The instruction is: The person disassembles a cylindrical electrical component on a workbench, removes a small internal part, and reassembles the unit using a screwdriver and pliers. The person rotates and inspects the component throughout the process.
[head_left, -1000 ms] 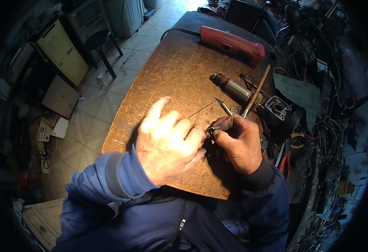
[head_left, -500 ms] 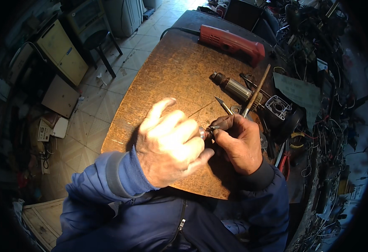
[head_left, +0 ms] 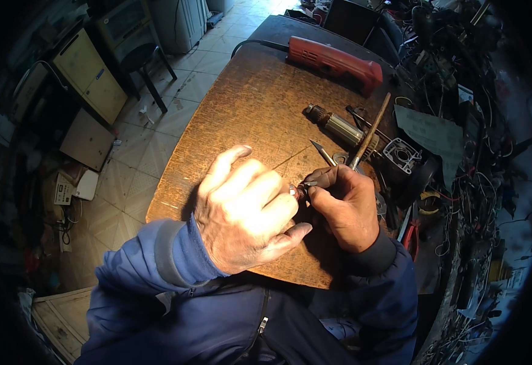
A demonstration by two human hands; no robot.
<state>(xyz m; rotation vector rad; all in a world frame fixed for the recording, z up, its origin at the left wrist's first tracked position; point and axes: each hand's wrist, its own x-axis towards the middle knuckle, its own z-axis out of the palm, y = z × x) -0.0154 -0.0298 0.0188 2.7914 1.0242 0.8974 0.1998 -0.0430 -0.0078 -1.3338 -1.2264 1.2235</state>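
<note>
My left hand [head_left: 245, 213], lit brightly, curls over a small shiny round metal part [head_left: 293, 191] whose end shows past its fingers; the rest is hidden in the palm. Close on its right, my right hand [head_left: 348, 204] pinches a small greyish metal piece [head_left: 309, 184] against that part, too small to name exactly. Behind the hands on the wooden workbench [head_left: 229, 103] lie a motor armature [head_left: 342, 129], a pointed craft knife [head_left: 322, 151] and a stick with a wooden handle [head_left: 372, 131].
A red power-tool housing [head_left: 336, 64] with a dark cord lies at the bench's far side. Right of the armature are a metal gear-case plate [head_left: 401, 155] and a greenish sheet [head_left: 430, 137]. Red-handled pliers [head_left: 412, 236] lie by my right sleeve. Tangled wires and parts crowd the right.
My left hand has turned slightly on the round part, its lower fingers shifting a little. My right hand keeps its pinch with almost no movement.
</note>
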